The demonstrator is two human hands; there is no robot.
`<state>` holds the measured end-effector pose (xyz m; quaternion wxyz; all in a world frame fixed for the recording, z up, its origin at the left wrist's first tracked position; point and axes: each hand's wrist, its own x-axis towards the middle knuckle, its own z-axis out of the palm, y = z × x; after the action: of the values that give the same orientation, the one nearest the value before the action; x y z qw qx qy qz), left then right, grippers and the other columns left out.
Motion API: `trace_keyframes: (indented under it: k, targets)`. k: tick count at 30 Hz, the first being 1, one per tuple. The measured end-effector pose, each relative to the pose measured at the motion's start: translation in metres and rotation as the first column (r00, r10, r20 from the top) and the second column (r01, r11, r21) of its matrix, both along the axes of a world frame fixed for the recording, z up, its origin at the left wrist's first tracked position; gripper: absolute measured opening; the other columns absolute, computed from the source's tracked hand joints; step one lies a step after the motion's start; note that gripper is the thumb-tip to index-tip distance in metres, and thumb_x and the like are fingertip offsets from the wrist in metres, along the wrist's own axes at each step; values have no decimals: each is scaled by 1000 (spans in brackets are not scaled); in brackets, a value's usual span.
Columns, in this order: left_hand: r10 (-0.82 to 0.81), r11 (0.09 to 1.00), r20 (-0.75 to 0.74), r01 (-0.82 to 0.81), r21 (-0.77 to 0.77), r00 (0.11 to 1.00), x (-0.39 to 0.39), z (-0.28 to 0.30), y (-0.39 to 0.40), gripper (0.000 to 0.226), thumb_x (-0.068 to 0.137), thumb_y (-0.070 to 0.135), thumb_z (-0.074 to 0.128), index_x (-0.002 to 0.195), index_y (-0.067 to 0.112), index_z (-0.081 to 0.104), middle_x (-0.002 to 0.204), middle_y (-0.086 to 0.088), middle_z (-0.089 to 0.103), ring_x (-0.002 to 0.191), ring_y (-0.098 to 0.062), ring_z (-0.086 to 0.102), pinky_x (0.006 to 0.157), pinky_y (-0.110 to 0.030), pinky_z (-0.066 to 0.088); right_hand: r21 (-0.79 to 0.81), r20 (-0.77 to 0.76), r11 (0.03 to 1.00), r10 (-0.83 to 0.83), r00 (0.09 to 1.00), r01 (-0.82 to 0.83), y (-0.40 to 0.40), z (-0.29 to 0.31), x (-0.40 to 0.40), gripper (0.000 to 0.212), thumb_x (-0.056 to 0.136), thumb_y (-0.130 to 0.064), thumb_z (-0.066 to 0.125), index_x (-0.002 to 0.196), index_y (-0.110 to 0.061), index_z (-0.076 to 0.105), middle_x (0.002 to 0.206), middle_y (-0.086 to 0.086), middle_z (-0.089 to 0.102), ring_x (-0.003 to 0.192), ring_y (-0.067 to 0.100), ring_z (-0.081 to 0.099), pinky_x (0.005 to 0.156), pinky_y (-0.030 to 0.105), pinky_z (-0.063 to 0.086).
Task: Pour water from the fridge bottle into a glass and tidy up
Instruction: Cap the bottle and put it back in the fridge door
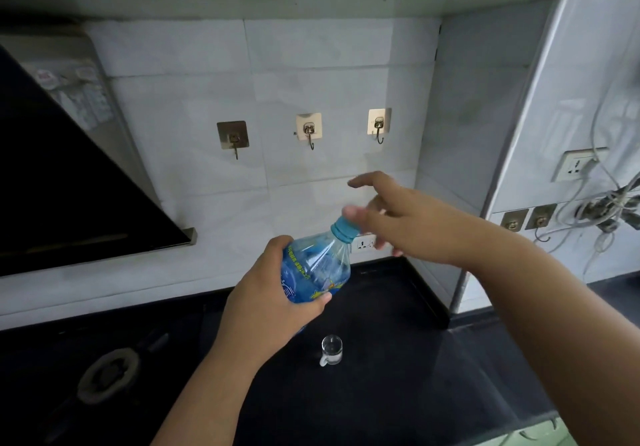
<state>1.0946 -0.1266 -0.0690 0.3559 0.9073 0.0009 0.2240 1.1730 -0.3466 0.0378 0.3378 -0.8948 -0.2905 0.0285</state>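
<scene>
Left hand point(266, 293) grips the tilted blue-labelled bottle point(317, 265), hiding its base; right hand point(398, 220), fingers spread, thumb at the cap point(344, 229) (blurred); glass point(331, 350) below.

The left hand point(266, 293) grips a tilted blue-labelled bottle point(315, 265); the right hand point(398, 223) touches its blue cap point(344, 229). A small glass point(331, 349) stands on the dark counter point(398, 376) below.

Clear bottle point(317, 269) with blue label and teal cap point(343, 229), black countertop point(398, 359), white tiles point(311, 64).
</scene>
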Motion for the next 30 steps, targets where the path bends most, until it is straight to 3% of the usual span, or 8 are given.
trace_keyframes:
  k: [2,5,10,15,17,23,28,30]
  targets:
    - [4,1000,14,-4,11,1000,-2,1,1,74,67,54,90,114,56,33,105,30,61,96,4,65,76,-17,54,6,69,990,140,988,-140,-4,-6,2,35,96,-54,60,128,-41,54,108,-16,67,90,9,71,82,33,62]
    - [20,998,31,-22,57,999,-3,1,0,71,68,55,89,114,53,35,104,27,62,93,0,66,71,-12,50,-3,148,998,68,987,-69,2,-12,2,25,96,-53,61,107,-31,63,93,-12,67,79,6,65,76,30,57]
    - [16,989,51,-23,143,999,-6,-2,-2,70,68,54,87,118,49,39,102,22,64,90,-4,67,76,-27,60,-376,392,879,-136,910,293,19,-21,-5,80,98,-76,15,78,-14,63,70,0,63,68,18,60,65,35,51]
    - [-19,999,23,20,-28,1000,-9,-3,2,74,65,53,92,113,57,36,103,32,62,98,12,62,74,-16,55,-228,307,971,138,942,-68,6,-19,-10,47,100,-68,32,109,-27,51,90,-13,58,80,6,57,73,33,50]
    - [-38,997,17,39,-59,999,-9,-1,2,76,64,49,94,114,57,37,108,37,59,99,12,62,75,-17,56,-195,313,973,184,932,-127,3,-23,-3,38,102,-62,37,106,-26,49,87,-12,55,79,7,56,71,34,49]
    - [33,989,81,-44,139,996,-5,-3,-6,73,65,51,91,121,44,44,99,22,64,87,-5,67,73,-26,58,-260,365,940,-118,924,222,18,-33,-5,63,99,-68,33,72,-14,49,67,0,58,67,21,59,61,35,47]
    - [-127,990,-82,121,-73,989,-9,2,1,84,60,49,97,121,57,40,105,34,61,96,13,63,75,-9,51,-172,672,985,119,731,-3,3,-39,1,45,103,-58,35,78,-23,47,69,-7,50,61,15,49,53,33,38]
    - [-124,991,-68,121,-53,990,-11,2,-5,82,60,50,96,118,57,39,102,36,61,94,10,65,71,-6,49,-49,709,996,-15,705,70,9,-46,0,47,102,-47,36,66,-19,46,60,-3,47,56,21,47,49,33,37]
